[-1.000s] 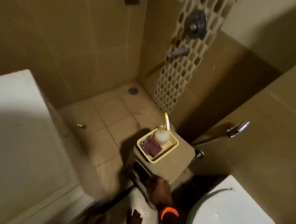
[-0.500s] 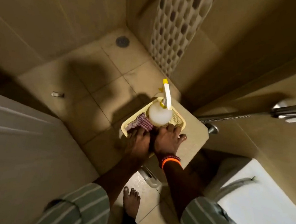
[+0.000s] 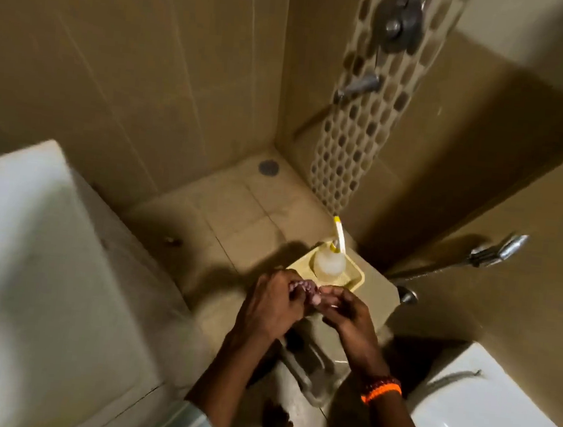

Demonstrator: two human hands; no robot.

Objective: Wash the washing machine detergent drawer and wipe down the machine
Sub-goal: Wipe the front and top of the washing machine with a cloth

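From my feed I see both hands meeting over a low beige stool (image 3: 373,299) in a tiled bathroom corner. The left hand (image 3: 269,303) is closed around a bunched red-and-white checked cloth (image 3: 409,299) — wait, the cloth (image 3: 306,290) sits between the two hands, and the left fingers curl over its near end. The right hand (image 3: 346,310), with an orange bracelet (image 3: 381,390) at the wrist, pinches the cloth's other end with its fingertips. The cloth is held just above the near edge of a pale yellow tray (image 3: 356,277) that rests on the stool. In the tray stands a translucent white bottle (image 3: 329,264) with a long yellow-tipped nozzle (image 3: 339,234) pointing up and slightly away. Below the hands, on the floor against the stool's near side, lies a grey slatted piece that may be the detergent drawer (image 3: 303,363) — it is dim and partly hidden by the wrists, so I cannot be sure. A white appliance top (image 3: 26,275) fills the left side, likely the washing machine, and a white toilet (image 3: 501,413) shows at lower right. A hand sprayer (image 3: 500,250) hangs on the right wall, and a tap (image 3: 359,86) and mixer knob (image 3: 398,18) sit on the mosaic strip. A floor drain (image 3: 268,167) lies in the far corner.
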